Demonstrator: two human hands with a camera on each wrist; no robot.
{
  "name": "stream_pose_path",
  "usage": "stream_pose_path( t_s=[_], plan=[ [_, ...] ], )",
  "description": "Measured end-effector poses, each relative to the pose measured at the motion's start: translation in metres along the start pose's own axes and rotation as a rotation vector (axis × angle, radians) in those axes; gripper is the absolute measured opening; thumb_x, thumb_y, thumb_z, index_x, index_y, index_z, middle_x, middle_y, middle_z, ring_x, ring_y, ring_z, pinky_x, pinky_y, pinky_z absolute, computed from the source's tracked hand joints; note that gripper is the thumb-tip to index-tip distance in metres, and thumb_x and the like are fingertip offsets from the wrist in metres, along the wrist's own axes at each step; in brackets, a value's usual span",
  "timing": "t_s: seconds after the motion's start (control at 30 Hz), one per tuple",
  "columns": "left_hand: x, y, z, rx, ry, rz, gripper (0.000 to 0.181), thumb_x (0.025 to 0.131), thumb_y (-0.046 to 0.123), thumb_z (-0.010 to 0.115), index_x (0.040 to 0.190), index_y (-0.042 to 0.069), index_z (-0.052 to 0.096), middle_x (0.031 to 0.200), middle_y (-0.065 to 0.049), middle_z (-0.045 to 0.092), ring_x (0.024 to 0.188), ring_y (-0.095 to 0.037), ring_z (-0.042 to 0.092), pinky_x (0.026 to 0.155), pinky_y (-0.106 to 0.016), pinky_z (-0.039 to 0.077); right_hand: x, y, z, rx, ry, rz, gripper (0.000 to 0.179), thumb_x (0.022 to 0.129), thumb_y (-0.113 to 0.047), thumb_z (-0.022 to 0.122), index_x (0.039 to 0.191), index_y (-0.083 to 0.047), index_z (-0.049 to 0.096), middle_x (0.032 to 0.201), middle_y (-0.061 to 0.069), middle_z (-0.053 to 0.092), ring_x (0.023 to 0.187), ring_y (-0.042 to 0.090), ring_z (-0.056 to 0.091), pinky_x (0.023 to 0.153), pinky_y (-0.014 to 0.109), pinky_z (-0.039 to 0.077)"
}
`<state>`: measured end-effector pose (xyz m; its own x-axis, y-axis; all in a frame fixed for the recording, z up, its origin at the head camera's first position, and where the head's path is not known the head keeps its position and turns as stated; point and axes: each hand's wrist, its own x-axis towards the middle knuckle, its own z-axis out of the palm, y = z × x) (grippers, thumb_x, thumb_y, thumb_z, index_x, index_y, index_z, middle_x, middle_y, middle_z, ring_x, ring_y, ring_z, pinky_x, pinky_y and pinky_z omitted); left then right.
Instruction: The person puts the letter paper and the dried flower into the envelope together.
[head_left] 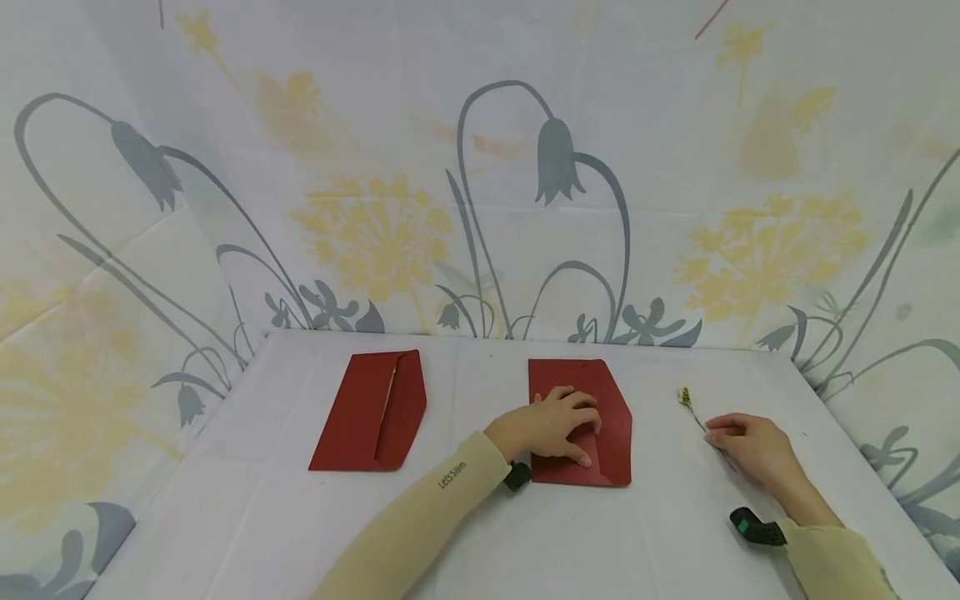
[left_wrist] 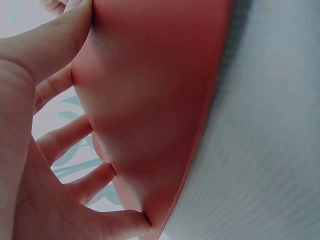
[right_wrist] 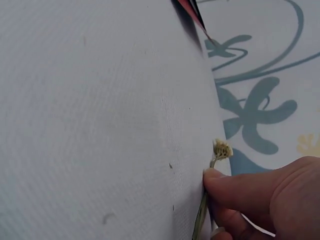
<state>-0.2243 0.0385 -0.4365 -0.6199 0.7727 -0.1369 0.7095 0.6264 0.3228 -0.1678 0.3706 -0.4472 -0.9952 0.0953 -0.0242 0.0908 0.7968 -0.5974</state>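
My left hand (head_left: 558,425) rests on a red envelope (head_left: 615,425) in the middle of the table, its fingers spread and their tips pressing on the paper. Seen from the left wrist, the thumb and fingertips touch the red paper (left_wrist: 150,90) at several spots. The envelope's flap points right, and part of its front is hidden under the hand. To the right, my right hand (head_left: 753,450) pinches the thin stem of a small dried flower (head_left: 684,397) between thumb and fingers. Its pale yellowish head (right_wrist: 222,149) sticks out past the fingertips in the right wrist view.
A second red envelope (head_left: 356,412) lies at the left of the table, with a pale edge showing along its opening. White cloth (head_left: 480,542) covers the table. Behind it hangs a flower-printed curtain (head_left: 660,250). Small dark crumbs (right_wrist: 170,166) lie near the right hand.
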Motion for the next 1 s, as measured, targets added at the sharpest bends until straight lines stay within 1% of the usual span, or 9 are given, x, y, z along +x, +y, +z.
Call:
stream_pose_path(
  t_s=[0.1, 0.27, 0.37, 0.53, 0.73, 1.0],
  plan=[
    [0.0001, -0.0001, -0.001, -0.001, -0.001, -0.001, 0.038, 0.089, 0.05, 0.071, 0.118, 0.032, 0.056, 0.156, 0.008, 0.03, 0.148, -0.025, 0.016, 0.11, -0.059, 0.031, 0.0017, -0.0036, -0.0003, -0.01, -0.027, -0.016, 0.026, 0.095, -0.014, 0.065, 0.11, 0.007, 0.067, 0.092, 0.011, 0.068, 0.08, 0.02, 0.057, 0.066, 0.034, 0.044],
    [-0.0001, 0.0001, -0.0018, -0.007, -0.003, 0.002, 0.037, 0.089, 0.05, 0.071, 0.117, 0.032, 0.056, 0.156, 0.008, 0.031, 0.148, -0.025, 0.016, 0.11, -0.059, 0.031, 0.0021, -0.0068, -0.0004, -0.019, -0.045, -0.023, 0.026, 0.096, -0.013, 0.062, 0.111, 0.008, 0.064, 0.089, 0.009, 0.065, 0.078, 0.018, 0.055, 0.065, 0.034, 0.042],
    [-0.0002, -0.0002, -0.0018, -0.007, -0.002, 0.004, 0.037, 0.089, 0.049, 0.071, 0.117, 0.032, 0.056, 0.156, 0.008, 0.031, 0.148, -0.025, 0.016, 0.11, -0.06, 0.031, 0.0013, -0.0058, 0.0016, -0.021, -0.029, -0.024, 0.027, 0.095, -0.014, 0.065, 0.111, 0.008, 0.064, 0.088, 0.007, 0.065, 0.076, 0.018, 0.055, 0.065, 0.033, 0.042],
    [-0.0002, -0.0005, -0.0023, -0.006, -0.001, -0.003, 0.036, 0.089, 0.049, 0.071, 0.117, 0.032, 0.056, 0.156, 0.008, 0.031, 0.148, -0.025, 0.015, 0.11, -0.06, 0.03, 0.0004, -0.0034, 0.0056, -0.046, 0.021, -0.052, 0.025, 0.093, -0.016, 0.067, 0.106, 0.004, 0.067, 0.085, 0.005, 0.068, 0.075, 0.017, 0.058, 0.064, 0.034, 0.043],
    [-0.0005, 0.0004, -0.0026, -0.007, -0.006, 0.0, 0.037, 0.089, 0.05, 0.071, 0.117, 0.031, 0.056, 0.156, 0.008, 0.031, 0.148, -0.025, 0.015, 0.11, -0.061, 0.03, -0.0011, -0.0043, 0.005, -0.05, 0.023, -0.053, 0.024, 0.094, -0.016, 0.064, 0.107, 0.004, 0.069, 0.088, 0.009, 0.069, 0.079, 0.021, 0.059, 0.067, 0.035, 0.043],
    [-0.001, 0.0011, -0.0025, -0.007, -0.008, -0.001, 0.037, 0.089, 0.049, 0.071, 0.118, 0.032, 0.055, 0.156, 0.008, 0.03, 0.148, -0.024, 0.016, 0.11, -0.059, 0.031, -0.0051, -0.007, 0.0011, -0.033, 0.024, -0.045, 0.028, 0.098, -0.016, 0.06, 0.113, 0.006, 0.068, 0.095, 0.012, 0.069, 0.086, 0.024, 0.059, 0.071, 0.038, 0.042]
  ],
)
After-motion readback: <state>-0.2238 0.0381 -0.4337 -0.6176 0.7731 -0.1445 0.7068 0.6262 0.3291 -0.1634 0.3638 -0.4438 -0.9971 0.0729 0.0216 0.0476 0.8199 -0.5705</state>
